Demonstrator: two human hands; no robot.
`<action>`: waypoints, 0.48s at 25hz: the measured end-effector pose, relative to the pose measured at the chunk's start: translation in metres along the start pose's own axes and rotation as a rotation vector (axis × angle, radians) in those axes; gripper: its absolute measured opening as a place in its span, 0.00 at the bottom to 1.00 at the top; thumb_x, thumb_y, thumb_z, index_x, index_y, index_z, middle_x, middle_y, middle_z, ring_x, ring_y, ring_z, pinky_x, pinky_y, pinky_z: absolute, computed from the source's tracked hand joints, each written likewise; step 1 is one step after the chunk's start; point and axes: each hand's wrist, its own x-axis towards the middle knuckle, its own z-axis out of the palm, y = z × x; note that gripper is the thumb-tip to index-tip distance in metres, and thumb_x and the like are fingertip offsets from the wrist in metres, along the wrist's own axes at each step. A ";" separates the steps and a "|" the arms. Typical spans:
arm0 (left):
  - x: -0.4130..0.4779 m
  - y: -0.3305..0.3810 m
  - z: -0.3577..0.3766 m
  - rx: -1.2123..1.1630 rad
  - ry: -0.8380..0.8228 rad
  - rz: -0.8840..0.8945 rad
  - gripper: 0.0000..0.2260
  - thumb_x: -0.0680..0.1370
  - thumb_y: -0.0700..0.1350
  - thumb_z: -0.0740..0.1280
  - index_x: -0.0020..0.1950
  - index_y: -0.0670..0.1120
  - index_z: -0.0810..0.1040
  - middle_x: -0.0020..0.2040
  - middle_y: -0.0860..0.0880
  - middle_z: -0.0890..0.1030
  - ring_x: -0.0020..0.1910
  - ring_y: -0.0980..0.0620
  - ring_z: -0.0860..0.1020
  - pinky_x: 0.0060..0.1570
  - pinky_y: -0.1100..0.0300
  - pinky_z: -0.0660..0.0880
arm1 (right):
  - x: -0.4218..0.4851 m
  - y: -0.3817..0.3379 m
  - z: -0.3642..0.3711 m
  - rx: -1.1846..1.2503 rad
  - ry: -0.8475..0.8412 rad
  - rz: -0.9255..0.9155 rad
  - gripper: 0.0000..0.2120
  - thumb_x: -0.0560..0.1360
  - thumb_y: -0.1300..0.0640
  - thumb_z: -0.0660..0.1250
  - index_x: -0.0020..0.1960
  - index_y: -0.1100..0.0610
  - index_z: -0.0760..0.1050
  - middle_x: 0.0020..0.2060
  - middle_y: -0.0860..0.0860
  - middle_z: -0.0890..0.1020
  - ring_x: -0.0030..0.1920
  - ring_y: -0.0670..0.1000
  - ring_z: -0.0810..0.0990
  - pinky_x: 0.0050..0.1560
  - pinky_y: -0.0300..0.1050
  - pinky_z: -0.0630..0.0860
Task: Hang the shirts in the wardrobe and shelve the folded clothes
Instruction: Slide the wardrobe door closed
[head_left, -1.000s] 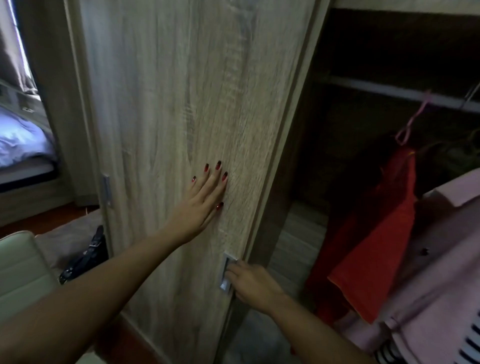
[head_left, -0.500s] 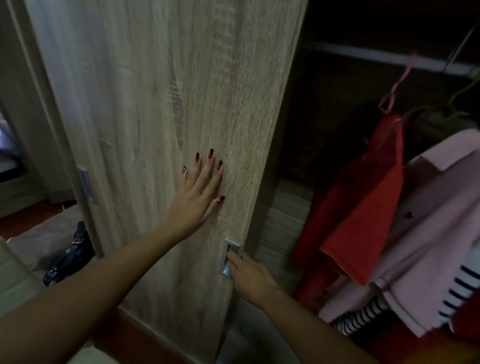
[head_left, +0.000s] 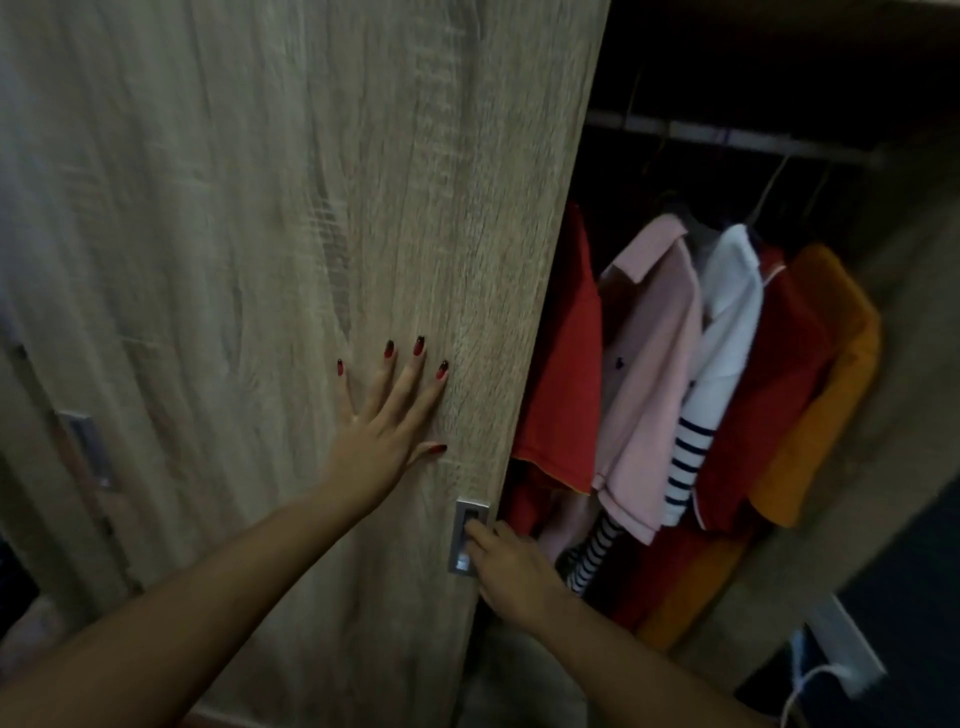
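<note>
Wardrobe door (head_left: 311, 234), probably heavy and stiff on its track: I am pressing my left hand (head_left: 387, 436) flat on it, fingers spread. At its right edge my right hand (head_left: 514, 571) is hooking curled fingertips into the recessed handle (head_left: 469, 535). Right of it, limp shirts (head_left: 649, 374) are hanging. No writing is showing.

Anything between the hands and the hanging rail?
The sliding door covers the wardrobe's left side; the left hand lies flat on it, the right hand hooks its handle. Right of its edge, the rail and hung shirts are exposed.
</note>
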 end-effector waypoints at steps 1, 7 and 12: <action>0.004 0.013 -0.001 -0.001 0.003 0.019 0.37 0.76 0.65 0.54 0.78 0.50 0.43 0.79 0.44 0.39 0.77 0.39 0.45 0.66 0.26 0.51 | -0.012 0.009 0.002 -0.005 -0.009 0.028 0.16 0.61 0.47 0.59 0.43 0.49 0.80 0.43 0.45 0.80 0.34 0.47 0.79 0.25 0.37 0.72; 0.026 0.090 -0.008 0.001 0.040 0.162 0.38 0.74 0.63 0.61 0.78 0.53 0.47 0.79 0.45 0.49 0.77 0.39 0.48 0.66 0.25 0.51 | -0.077 0.054 -0.001 0.097 0.015 0.204 0.14 0.73 0.56 0.58 0.56 0.58 0.74 0.51 0.56 0.77 0.51 0.56 0.77 0.44 0.50 0.76; 0.039 0.141 -0.014 0.019 0.070 0.243 0.44 0.69 0.60 0.69 0.78 0.54 0.49 0.79 0.48 0.51 0.77 0.42 0.50 0.68 0.28 0.52 | -0.116 0.085 0.006 0.322 0.044 0.423 0.19 0.77 0.59 0.60 0.68 0.57 0.65 0.60 0.56 0.73 0.59 0.53 0.72 0.57 0.46 0.74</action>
